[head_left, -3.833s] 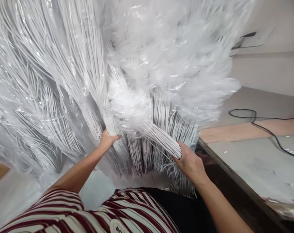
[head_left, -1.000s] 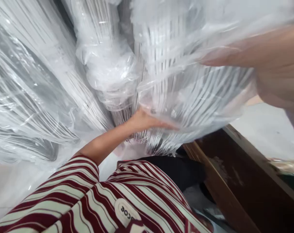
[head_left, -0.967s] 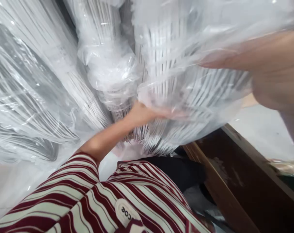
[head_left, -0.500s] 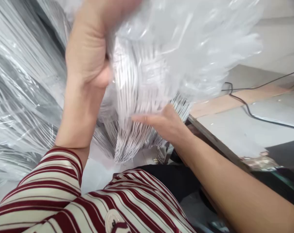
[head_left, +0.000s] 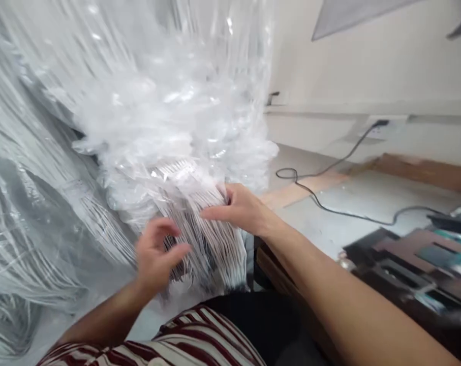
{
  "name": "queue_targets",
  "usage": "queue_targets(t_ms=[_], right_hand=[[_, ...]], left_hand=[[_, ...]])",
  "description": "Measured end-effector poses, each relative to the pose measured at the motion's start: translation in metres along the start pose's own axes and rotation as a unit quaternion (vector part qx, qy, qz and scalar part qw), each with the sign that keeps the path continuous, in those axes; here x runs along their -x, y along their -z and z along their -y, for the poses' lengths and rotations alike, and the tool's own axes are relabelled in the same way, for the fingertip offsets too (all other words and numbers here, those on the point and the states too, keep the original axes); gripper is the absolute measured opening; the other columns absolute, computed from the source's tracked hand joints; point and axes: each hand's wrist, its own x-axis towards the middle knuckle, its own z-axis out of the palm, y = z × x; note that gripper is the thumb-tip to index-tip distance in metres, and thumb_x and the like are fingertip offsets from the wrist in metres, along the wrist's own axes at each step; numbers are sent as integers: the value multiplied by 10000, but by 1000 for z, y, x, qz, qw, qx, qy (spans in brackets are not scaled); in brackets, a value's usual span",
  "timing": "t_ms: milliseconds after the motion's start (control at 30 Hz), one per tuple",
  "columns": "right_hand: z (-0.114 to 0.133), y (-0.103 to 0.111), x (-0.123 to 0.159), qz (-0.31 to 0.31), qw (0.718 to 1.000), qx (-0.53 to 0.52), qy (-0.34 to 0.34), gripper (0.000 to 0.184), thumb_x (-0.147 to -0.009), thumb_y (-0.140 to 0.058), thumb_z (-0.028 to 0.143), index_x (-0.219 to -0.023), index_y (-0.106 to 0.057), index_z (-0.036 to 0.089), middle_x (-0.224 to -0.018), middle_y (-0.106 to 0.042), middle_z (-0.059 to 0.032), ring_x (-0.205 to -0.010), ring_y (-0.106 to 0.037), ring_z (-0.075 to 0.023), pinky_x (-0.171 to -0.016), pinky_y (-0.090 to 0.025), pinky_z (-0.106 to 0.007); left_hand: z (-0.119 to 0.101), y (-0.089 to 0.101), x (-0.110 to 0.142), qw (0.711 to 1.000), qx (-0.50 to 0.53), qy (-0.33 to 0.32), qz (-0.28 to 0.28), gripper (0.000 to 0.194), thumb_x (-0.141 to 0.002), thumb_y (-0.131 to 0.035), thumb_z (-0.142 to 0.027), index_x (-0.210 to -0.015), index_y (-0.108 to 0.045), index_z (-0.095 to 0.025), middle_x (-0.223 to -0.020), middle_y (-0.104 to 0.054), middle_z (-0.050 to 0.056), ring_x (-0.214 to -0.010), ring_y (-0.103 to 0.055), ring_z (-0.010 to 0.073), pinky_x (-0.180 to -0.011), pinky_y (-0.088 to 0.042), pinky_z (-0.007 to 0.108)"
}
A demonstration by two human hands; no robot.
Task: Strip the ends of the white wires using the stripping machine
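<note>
A bundle of thin white and grey wires (head_left: 222,244) hangs out of crumpled clear plastic wrap (head_left: 169,112), its loose ends pointing down toward my body. My right hand (head_left: 245,208) grips the right side of the bundle, thumb lying across the strands; its other fingers are partly hidden. Just left of the same strands is my left hand (head_left: 156,254), fingers curled but apart, with nothing visible between finger and thumb. Whether its far fingers touch the wires I cannot tell.
More plastic-wrapped wire bundles (head_left: 17,223) hang at left. A black cable (head_left: 340,216) runs across the floor from a wall socket (head_left: 378,127). At lower right lie dark boxy items (head_left: 405,274); a brown board (head_left: 424,170) rests by the wall.
My left hand has come down from the upper plastic and opened beside the strands. My right hand stays at the bundle. The view has shifted, showing more wall and floor at right.
</note>
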Motion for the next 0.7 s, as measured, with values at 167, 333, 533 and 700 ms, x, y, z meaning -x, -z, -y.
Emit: queue_targets(t_ms=[167, 333, 533, 700], right_hand=[[-28, 12, 34, -82, 994, 51, 58, 461, -643, -680, 349, -1038, -501, 189, -771, -570, 14, -678, -539, -138, -605, -423, -260], [-135, 13, 119, -165, 982, 94, -2, 495, -708, -630, 356, -1151, -460, 215, -1096, -557, -53, -978, -516, -193, -828, -391, -329], [-250, -10, 170, -199, 948, 189, -164, 388, -614, -687, 427, -950, -636, 241, -1161, -553, -54, -1103, -428, -271, -905, -309, -407], [-297, 15, 206, -224, 887, 220, -338, 204, -753, -573, 377, -868, -653, 228, -1126, -565, -59, -1106, -423, -261, -923, -283, -469]], left_hand=[[62, -79, 37, 898, 241, 236, 281, 599, -483, -750, -404, -1027, -587, -213, -981, -653, 60, -992, -550, 301, -872, -399, 456], [51, -134, 21, 865, 325, 225, 308, 615, -515, -742, -336, -1091, -535, -283, -1214, -537, 31, -1145, -446, 276, -951, -357, 434], [29, -171, 7, 883, 322, 172, 294, 483, -548, -705, -339, -1007, -571, -271, -1045, -627, 59, -1091, -494, 292, -933, -376, 474], [43, -194, -10, 905, 316, 160, 237, 375, -584, -668, -281, -949, -586, -253, -896, -642, 26, -974, -561, 248, -909, -407, 457]])
